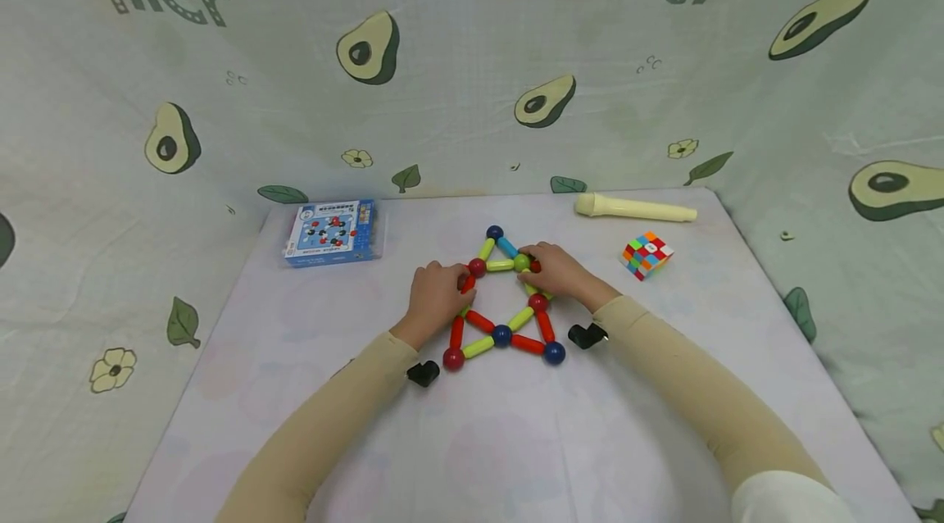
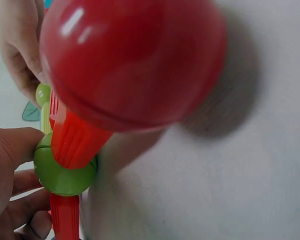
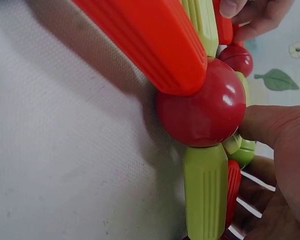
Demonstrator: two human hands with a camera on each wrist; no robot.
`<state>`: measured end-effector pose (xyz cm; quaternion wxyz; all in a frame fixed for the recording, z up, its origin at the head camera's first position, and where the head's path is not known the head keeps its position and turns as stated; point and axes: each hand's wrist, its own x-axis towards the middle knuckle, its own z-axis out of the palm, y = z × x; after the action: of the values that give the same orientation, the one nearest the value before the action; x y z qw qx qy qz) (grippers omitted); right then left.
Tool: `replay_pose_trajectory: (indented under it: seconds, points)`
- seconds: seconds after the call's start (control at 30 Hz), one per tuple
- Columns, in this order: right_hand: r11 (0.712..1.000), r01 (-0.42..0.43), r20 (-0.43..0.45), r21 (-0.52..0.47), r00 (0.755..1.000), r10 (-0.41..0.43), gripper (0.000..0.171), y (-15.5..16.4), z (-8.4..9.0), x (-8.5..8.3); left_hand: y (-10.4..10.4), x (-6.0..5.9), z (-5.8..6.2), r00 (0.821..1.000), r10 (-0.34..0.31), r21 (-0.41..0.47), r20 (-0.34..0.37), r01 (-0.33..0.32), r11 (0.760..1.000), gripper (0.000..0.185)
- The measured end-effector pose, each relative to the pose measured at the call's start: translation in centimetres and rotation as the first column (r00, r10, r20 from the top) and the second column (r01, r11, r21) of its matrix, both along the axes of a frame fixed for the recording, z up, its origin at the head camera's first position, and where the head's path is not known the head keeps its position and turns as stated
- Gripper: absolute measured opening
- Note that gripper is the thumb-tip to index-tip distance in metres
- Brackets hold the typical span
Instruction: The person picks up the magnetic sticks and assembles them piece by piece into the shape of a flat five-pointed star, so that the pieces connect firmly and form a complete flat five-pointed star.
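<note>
A flat star-like figure of magnetic sticks and balls (image 1: 501, 335) lies on the table, with red, yellow-green and blue sticks joining red, blue and green balls. My left hand (image 1: 437, 295) grips its upper left side near a red ball (image 1: 477, 267); in the left wrist view, the thumb touches a green ball (image 2: 65, 167). On the opposite side, my right hand (image 1: 562, 270) holds the figure around a green ball (image 1: 522, 262) and a red stick. In the right wrist view its thumb meets a red ball (image 3: 202, 107), while the fingers lie partly hidden behind the sticks.
A blue toy box (image 1: 332, 233) lies at the back left. At the back right are a pale yellow microphone-shaped object (image 1: 637, 208) and a puzzle cube (image 1: 646, 255). A patterned avocado cloth (image 1: 457, 138) hangs behind the table (image 1: 487, 457).
</note>
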<state>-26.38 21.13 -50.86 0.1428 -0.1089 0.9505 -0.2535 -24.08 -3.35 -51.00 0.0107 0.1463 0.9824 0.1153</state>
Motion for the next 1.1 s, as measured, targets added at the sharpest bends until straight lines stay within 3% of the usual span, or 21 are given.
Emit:
replay_pose_trajectory:
  seconds: [0.57, 0.93, 1.1]
  points:
    - [1.000, 0.001, -0.012, 0.007, 1.000, -0.001, 0.062, 0.0, -0.1, 0.1, 0.1, 0.1, -1.0, 0.997, 0.067, 0.225, 0.033, -0.072, 0.972, 0.031]
    - [1.000, -0.016, -0.034, 0.002, 0.999, 0.016, 0.062, 0.1, -0.1, 0.2, -0.1, 0.1, -1.2, 0.999, 0.040, 0.259, -0.003, -0.038, 0.965, 0.028]
    - [1.000, -0.015, -0.032, -0.002, 0.999, 0.015, 0.062, 0.1, -0.1, 0.2, -0.2, 0.2, -1.4, 0.998, 0.059, 0.279, -0.010, -0.054, 0.959, 0.027]
